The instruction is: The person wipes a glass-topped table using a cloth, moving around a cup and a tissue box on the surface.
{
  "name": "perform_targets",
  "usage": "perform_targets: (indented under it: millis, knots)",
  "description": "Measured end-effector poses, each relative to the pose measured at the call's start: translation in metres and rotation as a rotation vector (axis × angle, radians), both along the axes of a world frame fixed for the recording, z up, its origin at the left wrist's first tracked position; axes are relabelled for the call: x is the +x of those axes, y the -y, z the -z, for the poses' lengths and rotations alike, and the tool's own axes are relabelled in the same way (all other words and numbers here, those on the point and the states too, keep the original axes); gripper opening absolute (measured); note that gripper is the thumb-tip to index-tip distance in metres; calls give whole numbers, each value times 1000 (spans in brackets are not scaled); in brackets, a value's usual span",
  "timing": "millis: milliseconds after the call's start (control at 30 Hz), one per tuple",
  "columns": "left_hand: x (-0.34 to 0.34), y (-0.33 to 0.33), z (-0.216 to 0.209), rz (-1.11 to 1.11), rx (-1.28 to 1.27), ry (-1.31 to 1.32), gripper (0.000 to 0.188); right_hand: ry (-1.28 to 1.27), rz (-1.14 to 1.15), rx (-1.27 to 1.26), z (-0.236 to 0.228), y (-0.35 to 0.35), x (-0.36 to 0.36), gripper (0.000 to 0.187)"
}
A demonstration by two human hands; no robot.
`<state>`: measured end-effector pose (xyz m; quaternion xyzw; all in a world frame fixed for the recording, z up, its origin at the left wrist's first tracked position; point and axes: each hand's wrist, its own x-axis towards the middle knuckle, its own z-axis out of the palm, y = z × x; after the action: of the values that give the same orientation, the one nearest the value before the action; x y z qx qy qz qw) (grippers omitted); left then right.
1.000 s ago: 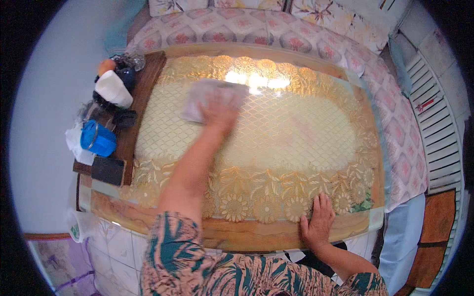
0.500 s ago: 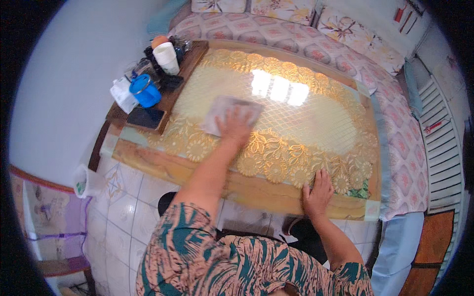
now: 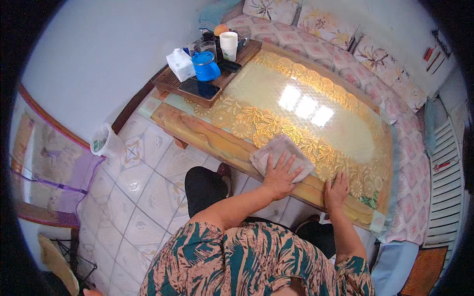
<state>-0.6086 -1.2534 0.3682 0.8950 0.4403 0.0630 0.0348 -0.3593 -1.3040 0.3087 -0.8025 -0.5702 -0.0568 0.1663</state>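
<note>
My left hand lies flat with spread fingers on a folded pale grey-pink cloth, pressing it against the table near its front edge. Part of the cloth is hidden under the palm. To its right, my right hand rests with stretched-out fingers on the table's near edge and holds nothing. Under both hands is a low table with a marbled yellow-brown border, covered by a glossy gold floral mat.
On the table's far left, a dark wooden tray carries a blue mug, stacked paper cups, a tissue pack and a phone. A patterned sofa runs behind and right. A white bin stands left.
My left hand has slid the cloth from the table's middle left toward me and right, to the near edge. My right hand stays at the edge. The head view has shifted.
</note>
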Motion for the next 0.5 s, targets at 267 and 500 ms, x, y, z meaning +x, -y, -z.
perform_targets:
  millis: [267,500]
  knots:
    - [-118,-83,-4,-449,76,-84,58,-33,-121,26,-20,32,-10,46]
    - [-179,-84,-24,-638,48,-60,56,-313,-388,-60,-64,9,-65,24]
